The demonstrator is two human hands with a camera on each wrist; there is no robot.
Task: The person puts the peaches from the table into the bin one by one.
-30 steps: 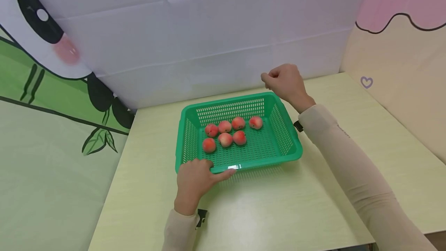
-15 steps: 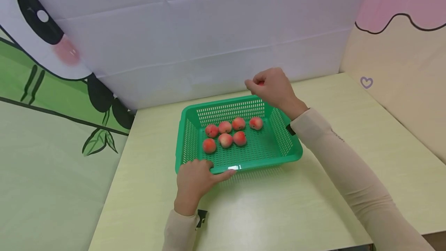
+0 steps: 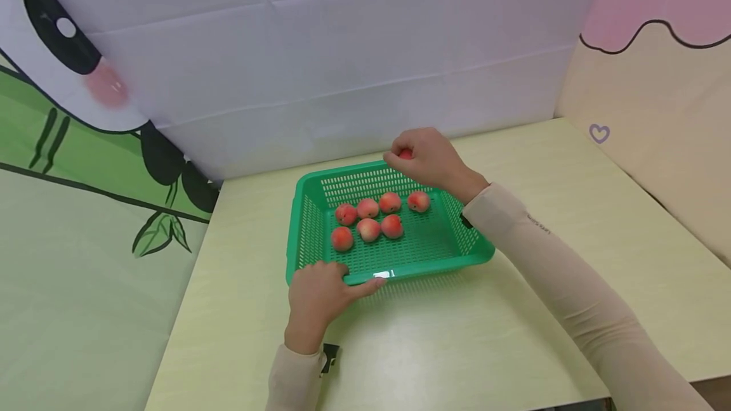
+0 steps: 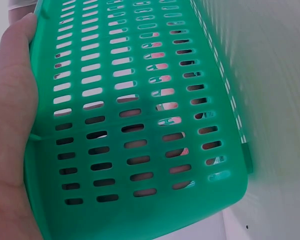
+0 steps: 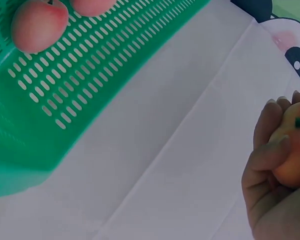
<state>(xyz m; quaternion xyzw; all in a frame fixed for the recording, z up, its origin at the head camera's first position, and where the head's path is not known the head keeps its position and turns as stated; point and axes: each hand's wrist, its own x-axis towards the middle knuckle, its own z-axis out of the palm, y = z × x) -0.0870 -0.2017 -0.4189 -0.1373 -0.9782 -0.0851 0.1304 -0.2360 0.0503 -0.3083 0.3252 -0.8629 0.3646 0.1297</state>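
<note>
A green plastic basket (image 3: 422, 269) with slotted walls stands on the table, several red and yellow peaches (image 3: 368, 229) lying on its floor. My left hand (image 3: 317, 300) grips the near rim at the left, fingers over the edge inside and thumb along the outside. Seen from the left wrist, that hand (image 4: 12, 110) lies against the rim beside the slotted wall. Over the far rim, right of centre, my right hand (image 3: 431, 157) holds another peach (image 5: 296, 145). In the right wrist view, its fingers and thumb wrap this fruit, whose green stem end shows; the palm side is partly cut off.
The pale yellow table (image 3: 245, 335) extends around the basket. Behind it hangs a white cloth (image 3: 342, 68), with a printed green panel at left and a beige and pink one (image 3: 651, 113) at right.
My right hand has moved left and slightly down, from beyond the basket's far right corner to above its far rim, with the peach in it. The left hand and the basket stay put.
</note>
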